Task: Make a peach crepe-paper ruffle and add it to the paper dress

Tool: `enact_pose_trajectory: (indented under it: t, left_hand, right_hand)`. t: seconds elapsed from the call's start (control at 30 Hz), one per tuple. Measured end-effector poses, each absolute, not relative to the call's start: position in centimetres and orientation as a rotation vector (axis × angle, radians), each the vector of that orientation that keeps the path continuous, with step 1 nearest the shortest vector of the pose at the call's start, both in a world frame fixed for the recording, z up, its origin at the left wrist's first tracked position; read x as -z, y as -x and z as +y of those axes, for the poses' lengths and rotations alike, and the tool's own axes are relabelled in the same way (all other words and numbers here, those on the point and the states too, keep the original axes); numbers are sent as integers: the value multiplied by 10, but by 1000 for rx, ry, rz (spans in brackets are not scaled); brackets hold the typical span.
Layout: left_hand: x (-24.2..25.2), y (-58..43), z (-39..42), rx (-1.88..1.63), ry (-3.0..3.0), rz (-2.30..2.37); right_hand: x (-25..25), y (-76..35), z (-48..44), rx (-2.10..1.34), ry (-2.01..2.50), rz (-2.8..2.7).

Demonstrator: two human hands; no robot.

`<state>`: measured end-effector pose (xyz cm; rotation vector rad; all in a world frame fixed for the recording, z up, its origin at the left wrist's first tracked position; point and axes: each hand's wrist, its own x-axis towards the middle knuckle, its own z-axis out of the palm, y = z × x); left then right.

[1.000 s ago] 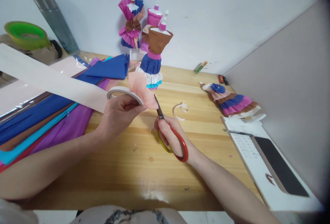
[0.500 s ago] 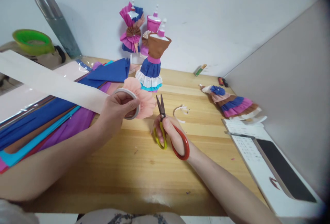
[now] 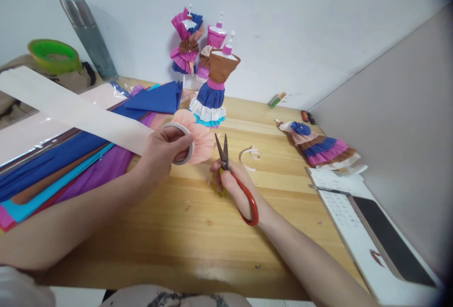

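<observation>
My left hand (image 3: 163, 152) grips a white roll of tape (image 3: 181, 131) together with a frilled peach paper piece (image 3: 202, 141), held just above the wooden table (image 3: 198, 222). My right hand (image 3: 233, 185) holds scissors (image 3: 233, 175) with one red and one yellow loop. Their short blades point up and stand slightly apart, just right of the peach frill. A long pale paper strip (image 3: 71, 109) runs from my left hand out to the left.
Sheets of blue, purple, teal and brown paper (image 3: 63, 165) lie at the left. Three small mannequins in paper dresses (image 3: 212, 76) stand at the back, and another dress (image 3: 318, 144) lies at the right. A phone on white paper (image 3: 385, 236), a curl of tape backing (image 3: 247, 155), a green bowl (image 3: 54, 54).
The tape roll has turned from nearly flat to face me. The scissors left the peach frill's edge and now point upward beside it with their blades parted.
</observation>
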<state>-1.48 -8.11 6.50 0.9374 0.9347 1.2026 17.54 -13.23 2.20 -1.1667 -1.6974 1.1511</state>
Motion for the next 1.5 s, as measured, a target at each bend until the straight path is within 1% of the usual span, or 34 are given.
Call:
enact_pose_trajectory:
  t: [0.2,0.33,0.87,1.17,1.5]
  left_hand:
    - [-63,10,-85,-1157,-935,957]
    - [-62,8,-88,-1123,-913,963]
    - [-63,7,-90,-1125,-888,942]
    - [-67,6,-93,-1206,-925,1023]
    - [-64,7,-91,-1224,-969,1011]
  right_hand:
    - [-29,-175,-131,-846,1307,-1898]
    - [-32,-174,-130,-732,1376,-1969]
    - [-29,-174,-130,-573,1444,-2055]
    - [-31,-173,-131,-684,1452,-2000]
    - [-32,-173,-131,-674,1485,-1964]
